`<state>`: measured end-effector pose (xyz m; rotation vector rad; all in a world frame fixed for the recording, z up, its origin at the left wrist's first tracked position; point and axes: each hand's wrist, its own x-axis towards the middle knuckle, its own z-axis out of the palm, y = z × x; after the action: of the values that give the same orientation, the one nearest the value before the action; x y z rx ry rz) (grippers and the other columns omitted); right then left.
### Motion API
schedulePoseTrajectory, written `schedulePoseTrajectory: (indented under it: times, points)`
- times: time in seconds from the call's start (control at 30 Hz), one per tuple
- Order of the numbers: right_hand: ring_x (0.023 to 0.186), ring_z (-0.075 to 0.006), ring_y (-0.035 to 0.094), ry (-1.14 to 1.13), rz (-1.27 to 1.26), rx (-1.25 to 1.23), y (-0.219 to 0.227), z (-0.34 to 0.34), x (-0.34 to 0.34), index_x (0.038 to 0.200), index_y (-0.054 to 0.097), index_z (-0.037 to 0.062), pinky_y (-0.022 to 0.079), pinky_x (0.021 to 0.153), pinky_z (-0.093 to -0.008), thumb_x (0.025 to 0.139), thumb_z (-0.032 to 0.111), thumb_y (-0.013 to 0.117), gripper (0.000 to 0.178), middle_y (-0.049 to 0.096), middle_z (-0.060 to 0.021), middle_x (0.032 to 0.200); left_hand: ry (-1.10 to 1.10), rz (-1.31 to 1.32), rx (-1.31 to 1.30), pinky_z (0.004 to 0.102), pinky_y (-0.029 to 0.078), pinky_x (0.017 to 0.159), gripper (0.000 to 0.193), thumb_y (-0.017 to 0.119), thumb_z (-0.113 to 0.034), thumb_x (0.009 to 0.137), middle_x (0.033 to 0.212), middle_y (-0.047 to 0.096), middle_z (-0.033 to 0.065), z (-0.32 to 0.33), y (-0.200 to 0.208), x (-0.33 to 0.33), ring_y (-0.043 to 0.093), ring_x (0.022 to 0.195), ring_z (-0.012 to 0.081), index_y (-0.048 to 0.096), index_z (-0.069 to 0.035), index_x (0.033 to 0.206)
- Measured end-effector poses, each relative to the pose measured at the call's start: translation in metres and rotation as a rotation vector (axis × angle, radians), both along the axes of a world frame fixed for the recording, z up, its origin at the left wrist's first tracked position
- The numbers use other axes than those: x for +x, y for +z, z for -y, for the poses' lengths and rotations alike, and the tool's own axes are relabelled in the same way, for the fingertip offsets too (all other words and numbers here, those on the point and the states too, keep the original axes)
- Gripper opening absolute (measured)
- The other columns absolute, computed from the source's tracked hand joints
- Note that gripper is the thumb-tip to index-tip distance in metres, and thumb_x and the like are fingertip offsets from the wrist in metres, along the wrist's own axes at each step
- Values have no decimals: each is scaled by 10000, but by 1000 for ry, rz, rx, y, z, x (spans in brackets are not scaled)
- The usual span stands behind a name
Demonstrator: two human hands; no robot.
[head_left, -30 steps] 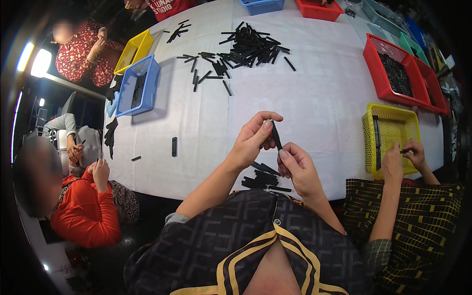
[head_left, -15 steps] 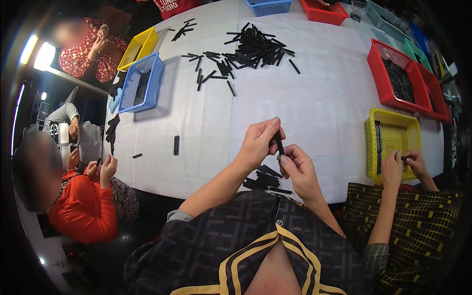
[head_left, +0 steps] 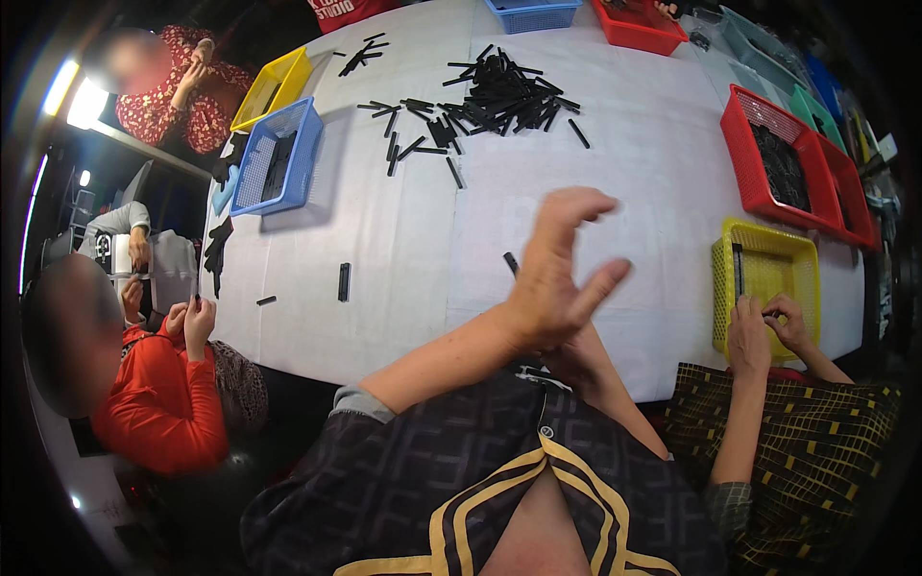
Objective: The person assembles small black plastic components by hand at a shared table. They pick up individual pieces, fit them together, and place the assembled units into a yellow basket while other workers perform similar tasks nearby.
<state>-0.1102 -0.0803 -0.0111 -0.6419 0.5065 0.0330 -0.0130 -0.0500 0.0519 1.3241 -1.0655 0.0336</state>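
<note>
My left hand [head_left: 562,274] is raised above the white table [head_left: 403,250], fingers and thumb spread apart, with nothing seen between them. Behind and below it is my right hand [head_left: 569,363], largely covered, so its fingers do not show. A short black stick [head_left: 511,262] pokes out beside my left hand; whether it lies on the cloth or is held from behind, I cannot tell. Close to my body, black strips [head_left: 531,369] are mostly hidden by my arms. A separate black piece [head_left: 344,282] lies on the table to the left.
A pile of black sticks [head_left: 509,94] sits at mid-table, with looser ones around it. Blue [head_left: 312,154], yellow [head_left: 725,288] and red [head_left: 735,144] baskets line the sides. At right, a co-worker's hands [head_left: 749,331] work by the yellow basket; a person in red [head_left: 163,394] sits left.
My hands have come apart from the black stick they both held. My left hand has opened and crossed over my right, which has drawn lower. A stick now shows left of my hands.
</note>
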Motion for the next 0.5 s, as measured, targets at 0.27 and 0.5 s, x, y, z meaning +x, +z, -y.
schedulePoseTrajectory:
  times: [0.27, 0.5]
  points:
    - [474, -64, 278, 139, 167, 426, -5, 11, -11, 814, 461, 52, 271, 486, -219, 934, 291, 461, 267, 319, 35, 598, -42, 150, -121, 372, 407, 777, 374, 645, -167, 747, 989, 513, 145, 31, -12, 32, 487, 895, 301, 496, -45, 1068]
    - [470, -67, 286, 108, 25, 383, -2, 4, -4, 767, 427, 85, 285, 486, -221, 943, 276, 434, 260, 309, 30, 595, -157, 468, -101, 389, 427, 740, 322, 656, -178, 745, 947, 550, 136, 12, -11, 16, 523, 838, 310, 537, -36, 1009]
